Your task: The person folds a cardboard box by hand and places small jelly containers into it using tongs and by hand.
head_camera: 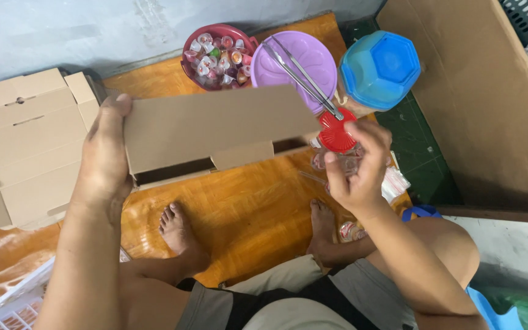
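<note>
A large upright brown cardboard sheet (478, 98) is walling off the right side, leaving open orange wooden flooring (245, 214) in front of the feet. A stack of flat-folded brown cardboard boxes (25, 140) is lying at left. The long shallow brown cardboard box (215, 131) is hanging in mid-air, its long axis running left to right, slightly tilted. The left hand (105, 159) is clamping its left end, thumb on top. The right hand (359, 168) is hovering near its right end, fingers loosely apart, beside a red round lid (336, 131).
</note>
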